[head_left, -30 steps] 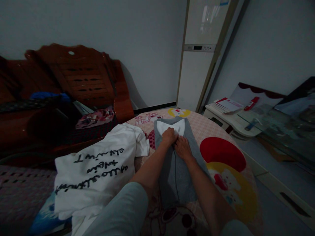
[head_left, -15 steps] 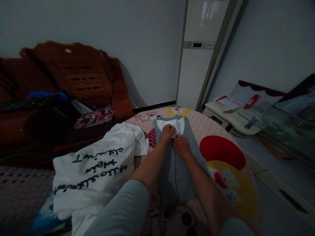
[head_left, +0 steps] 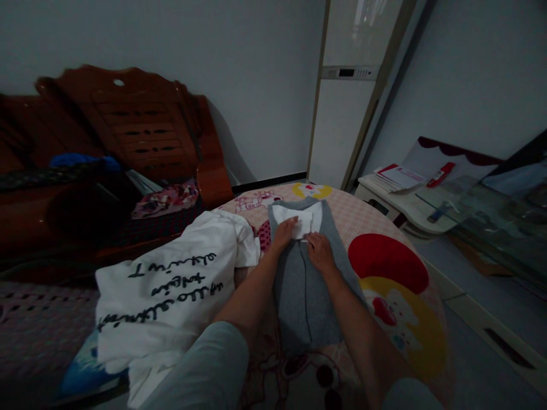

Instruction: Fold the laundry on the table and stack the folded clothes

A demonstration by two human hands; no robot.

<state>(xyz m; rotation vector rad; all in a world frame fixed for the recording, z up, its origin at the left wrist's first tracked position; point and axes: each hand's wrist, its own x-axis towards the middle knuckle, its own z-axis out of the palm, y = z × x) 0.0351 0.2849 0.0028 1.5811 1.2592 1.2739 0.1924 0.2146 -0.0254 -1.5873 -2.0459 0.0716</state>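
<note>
A grey garment [head_left: 294,296] with a dark line down its middle lies flat on the round table. White cloth [head_left: 304,223] shows at its neck opening, near the far end. My left hand [head_left: 285,232] pinches the left edge of this white cloth. On its lower right edge, the fingers of my right hand [head_left: 319,250] are closed. To the left, a white shirt [head_left: 171,285] with black lettering is heaped over the table's edge.
The table's cloth [head_left: 367,219] is pink with cartoon prints. Behind on the left stands a wooden bench [head_left: 145,131] with fabric on it. A white cabinet [head_left: 431,210] with papers and a glass top are at the right.
My left hand has shifted slightly left and down, and more of the white cloth now shows spread flat between my hands. My right hand has moved slightly right.
</note>
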